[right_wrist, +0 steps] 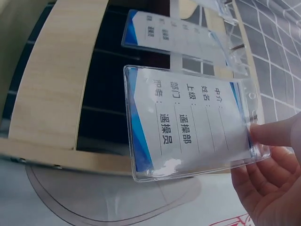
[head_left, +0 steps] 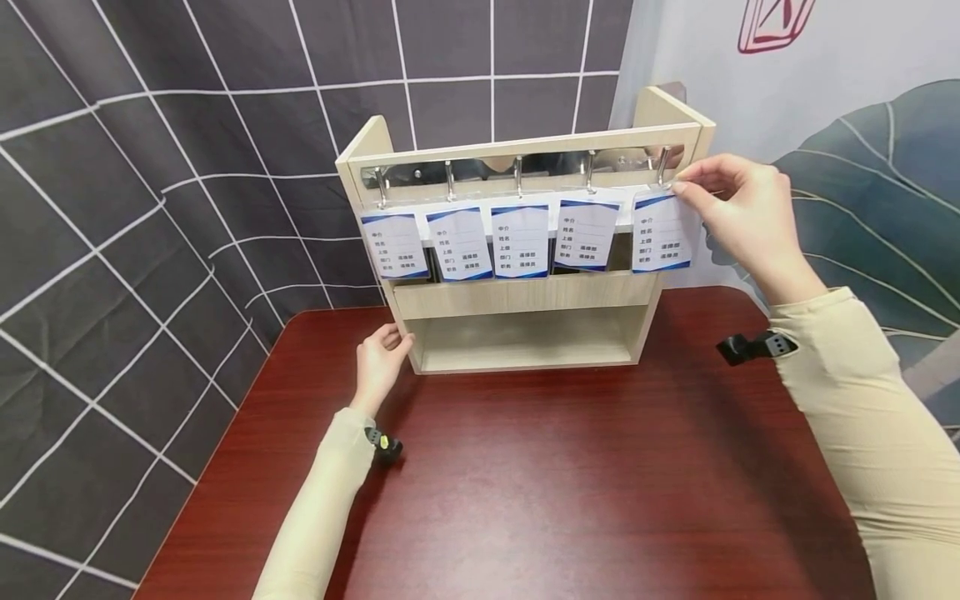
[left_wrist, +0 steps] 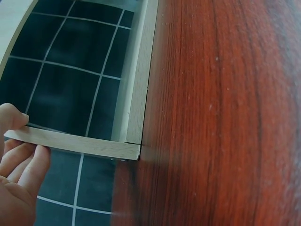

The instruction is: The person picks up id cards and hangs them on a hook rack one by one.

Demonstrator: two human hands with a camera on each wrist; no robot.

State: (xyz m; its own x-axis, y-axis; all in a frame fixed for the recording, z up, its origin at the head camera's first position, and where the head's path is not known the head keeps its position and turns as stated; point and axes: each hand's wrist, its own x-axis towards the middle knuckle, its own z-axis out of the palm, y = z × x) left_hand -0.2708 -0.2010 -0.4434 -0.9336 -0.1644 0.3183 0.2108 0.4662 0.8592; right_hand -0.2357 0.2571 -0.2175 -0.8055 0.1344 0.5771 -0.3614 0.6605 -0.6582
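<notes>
A pale wooden rack (head_left: 525,293) stands on the table with a metal strip of hooks (head_left: 517,173) along its upper front. Several badge cards in clear sleeves hang in a row from the hooks. My right hand (head_left: 750,217) pinches the upper right corner of the rightmost badge card (head_left: 662,235) between thumb and fingers, close to the last hook (head_left: 663,165). In the right wrist view, that badge card (right_wrist: 188,122) is held by its sleeve's top edge. My left hand (head_left: 381,360) grips the rack's lower left side panel (left_wrist: 75,142), thumb on one face and fingers on the other.
The reddish-brown table (head_left: 525,483) extends in front of the rack. Behind and to the left hangs a dark cloth with white grid lines (head_left: 247,150). A pale printed backdrop (head_left: 862,100) is at the right. Each wrist wears a small black camera.
</notes>
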